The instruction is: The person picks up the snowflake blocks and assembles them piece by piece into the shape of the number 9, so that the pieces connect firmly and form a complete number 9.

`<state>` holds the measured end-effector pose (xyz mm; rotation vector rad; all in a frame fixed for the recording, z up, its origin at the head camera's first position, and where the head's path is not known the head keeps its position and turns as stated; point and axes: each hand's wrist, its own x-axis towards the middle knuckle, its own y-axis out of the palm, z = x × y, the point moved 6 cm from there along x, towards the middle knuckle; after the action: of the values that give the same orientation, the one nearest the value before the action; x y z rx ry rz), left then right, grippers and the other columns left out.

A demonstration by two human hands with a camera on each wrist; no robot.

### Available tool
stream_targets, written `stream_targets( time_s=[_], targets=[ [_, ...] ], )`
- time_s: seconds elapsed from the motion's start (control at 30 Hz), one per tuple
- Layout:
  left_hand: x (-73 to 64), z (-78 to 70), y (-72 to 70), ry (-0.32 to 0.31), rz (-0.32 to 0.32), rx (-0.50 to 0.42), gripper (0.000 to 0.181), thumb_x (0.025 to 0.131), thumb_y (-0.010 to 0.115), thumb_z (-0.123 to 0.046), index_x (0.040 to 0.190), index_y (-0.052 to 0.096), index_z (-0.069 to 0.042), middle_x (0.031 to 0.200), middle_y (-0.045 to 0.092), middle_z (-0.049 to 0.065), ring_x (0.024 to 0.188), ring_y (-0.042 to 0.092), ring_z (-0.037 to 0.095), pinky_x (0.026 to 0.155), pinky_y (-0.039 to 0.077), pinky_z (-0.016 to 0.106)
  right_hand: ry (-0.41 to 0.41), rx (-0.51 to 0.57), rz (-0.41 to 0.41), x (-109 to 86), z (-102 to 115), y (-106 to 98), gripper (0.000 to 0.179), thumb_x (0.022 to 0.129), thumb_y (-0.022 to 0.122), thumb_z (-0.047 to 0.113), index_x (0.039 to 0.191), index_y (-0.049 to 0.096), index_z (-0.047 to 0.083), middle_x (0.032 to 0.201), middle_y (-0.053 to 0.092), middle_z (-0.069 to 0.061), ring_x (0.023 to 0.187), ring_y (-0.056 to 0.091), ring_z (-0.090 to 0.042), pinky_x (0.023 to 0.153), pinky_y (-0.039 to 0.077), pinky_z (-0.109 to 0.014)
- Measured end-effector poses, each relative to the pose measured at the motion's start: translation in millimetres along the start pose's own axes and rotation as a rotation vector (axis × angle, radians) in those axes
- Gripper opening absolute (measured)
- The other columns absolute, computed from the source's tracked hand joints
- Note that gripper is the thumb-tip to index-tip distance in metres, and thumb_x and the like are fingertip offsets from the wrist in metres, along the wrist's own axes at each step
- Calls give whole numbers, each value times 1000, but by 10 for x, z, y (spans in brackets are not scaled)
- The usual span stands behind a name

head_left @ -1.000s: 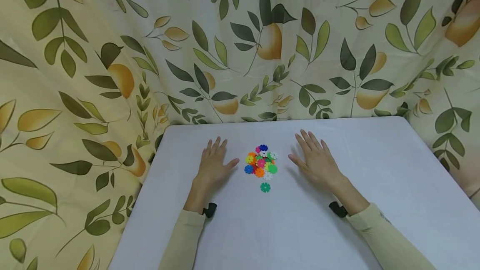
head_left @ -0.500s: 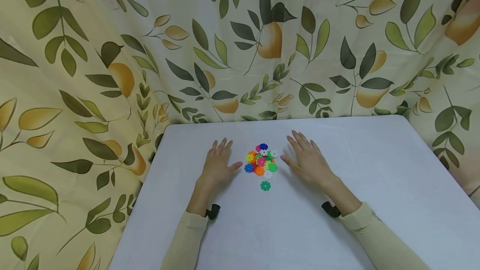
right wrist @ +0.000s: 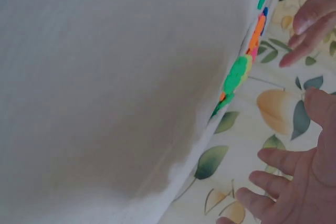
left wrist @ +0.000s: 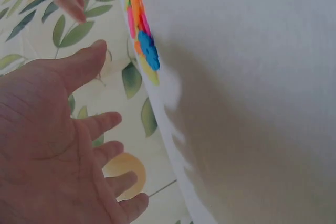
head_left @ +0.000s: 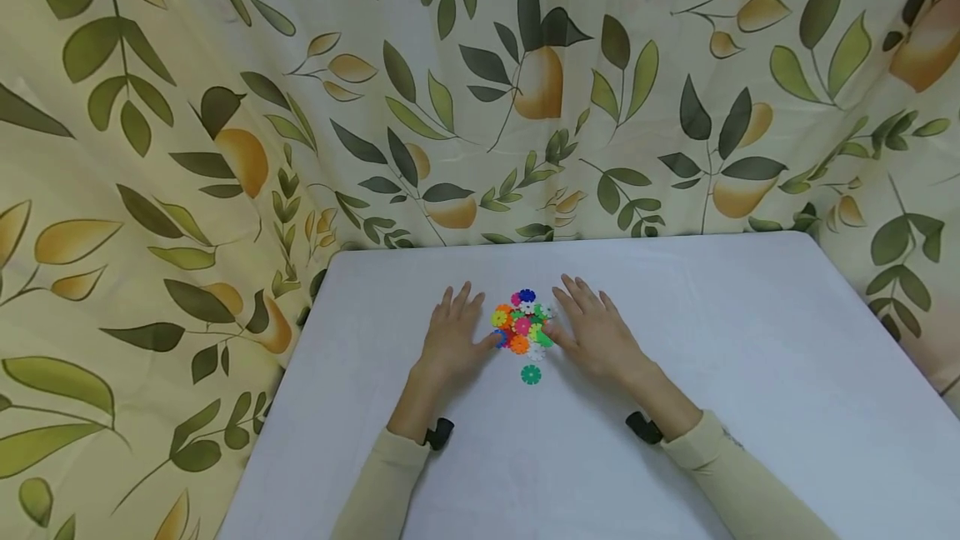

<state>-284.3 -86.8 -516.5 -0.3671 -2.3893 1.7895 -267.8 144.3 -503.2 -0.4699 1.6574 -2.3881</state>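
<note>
A small pile of colourful notched plastic discs [head_left: 522, 325] lies on the white table between the two hands. Just in front of it, a single green disc [head_left: 531, 374] lies apart. My left hand [head_left: 452, 340] is palm down at the pile's left, fingers spread, its thumb overlapping a blue disc [head_left: 498, 340] in the head view. On the other side my right hand [head_left: 597, 332] mirrors it, the thumb tip over the pile's right edge. Both wrist views show the palms held above the tabletop, with nothing in them and the discs [left wrist: 148, 51] beyond.
The white-covered table [head_left: 720, 340] reaches back to a leaf-and-fruit patterned curtain [head_left: 480, 107], which also hangs along the left side. A small black camera sits on each wrist, the left one [head_left: 439, 434] and the right one [head_left: 644, 427].
Both hands have moved inward, the left one rightward and the right one leftward, until their thumbs overlap the pile's edges. The discs have stayed where they were.
</note>
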Motion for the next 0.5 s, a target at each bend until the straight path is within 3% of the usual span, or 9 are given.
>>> stream_targets(
  time_s=[0.3, 0.5],
  targets=[
    [3, -103, 89, -4, -8, 22, 86, 94, 71, -54, 162, 36, -16, 171, 24, 11, 157, 21, 39, 126, 21, 55, -33, -13, 66, 7, 148, 118, 81, 99, 68, 49, 158, 40, 3, 169, 27, -18, 156, 24, -41, 121, 22, -68],
    [23, -130, 117, -16, -28, 34, 75, 92, 78, -45, 146, 52, -1, 152, 42, 20, 138, 39, 36, 111, 46, 48, -54, -20, 96, 29, 241, 140, 70, 93, 79, 38, 148, 55, 2, 158, 45, -22, 146, 40, -43, 116, 35, -65]
  ],
)
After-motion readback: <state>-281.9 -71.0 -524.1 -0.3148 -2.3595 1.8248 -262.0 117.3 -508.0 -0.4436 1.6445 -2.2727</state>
